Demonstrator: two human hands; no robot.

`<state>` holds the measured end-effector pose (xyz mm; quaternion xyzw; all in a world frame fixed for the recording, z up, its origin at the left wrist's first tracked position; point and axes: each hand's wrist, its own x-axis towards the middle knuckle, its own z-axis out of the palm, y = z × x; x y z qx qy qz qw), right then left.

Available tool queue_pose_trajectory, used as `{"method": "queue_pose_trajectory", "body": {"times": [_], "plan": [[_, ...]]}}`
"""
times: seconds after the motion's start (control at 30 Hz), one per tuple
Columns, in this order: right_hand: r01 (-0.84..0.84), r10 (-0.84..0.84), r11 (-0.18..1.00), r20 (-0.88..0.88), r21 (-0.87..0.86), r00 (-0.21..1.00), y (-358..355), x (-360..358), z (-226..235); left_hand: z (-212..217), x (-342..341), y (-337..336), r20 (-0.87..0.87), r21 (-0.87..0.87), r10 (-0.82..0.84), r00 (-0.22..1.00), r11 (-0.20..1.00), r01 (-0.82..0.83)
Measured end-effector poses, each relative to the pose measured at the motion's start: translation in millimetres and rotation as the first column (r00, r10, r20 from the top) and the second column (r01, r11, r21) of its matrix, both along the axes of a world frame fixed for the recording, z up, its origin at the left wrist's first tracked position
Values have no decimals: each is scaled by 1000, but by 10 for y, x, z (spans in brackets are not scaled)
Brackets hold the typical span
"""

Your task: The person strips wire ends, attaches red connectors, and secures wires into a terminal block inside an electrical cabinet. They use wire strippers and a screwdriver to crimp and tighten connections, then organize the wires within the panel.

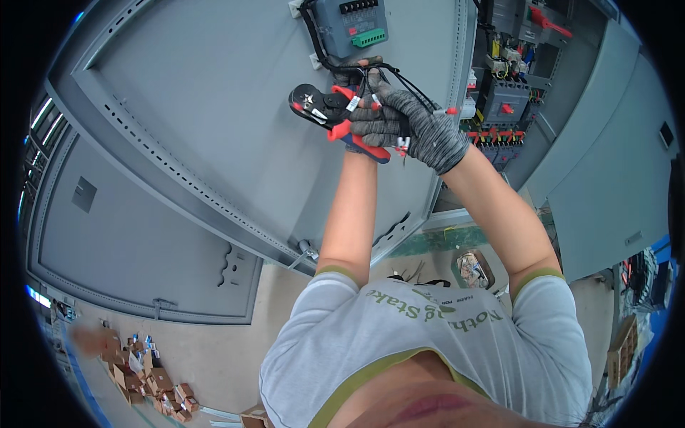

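Observation:
Crimping pliers (pixel 310 102) with a round black head and red-and-blue handles lie across my left hand (pixel 347 77), which grips them from behind. The pliers and my other hand cover much of that grey-gloved hand. Beside it, my right hand (pixel 428 132), in a grey knit glove, is closed around thin black wires (pixel 408 84) with white sleeves and red ends. Its fingers reach left, close to the pliers' handles. These wires run from a black cable bundle (pixel 314 36) that comes down beside a grey-blue module (pixel 351 27) with a green terminal block.
The module sits on a large grey cabinet door (pixel 214 93). To the right, an open cabinet holds breakers (pixel 505 100) and wiring, beside another grey door (pixel 614 164). Cardboard boxes (pixel 158 381) lie at the lower left. A bin of scraps (pixel 472 269) stands below my right forearm.

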<state>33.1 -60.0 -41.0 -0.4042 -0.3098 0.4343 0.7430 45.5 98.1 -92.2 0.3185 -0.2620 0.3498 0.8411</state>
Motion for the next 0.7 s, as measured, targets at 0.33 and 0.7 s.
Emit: {"method": "queue_pose_trajectory", "body": {"times": [0.33, 0.7], "plan": [[110, -106, 994, -172, 14, 979, 146, -86, 53, -93, 4, -106, 254, 7, -393, 884, 914, 405], [97, -102, 994, -144, -40, 984, 41, -76, 113, -236, 115, -155, 195, -58, -29, 980, 997, 41]]}}
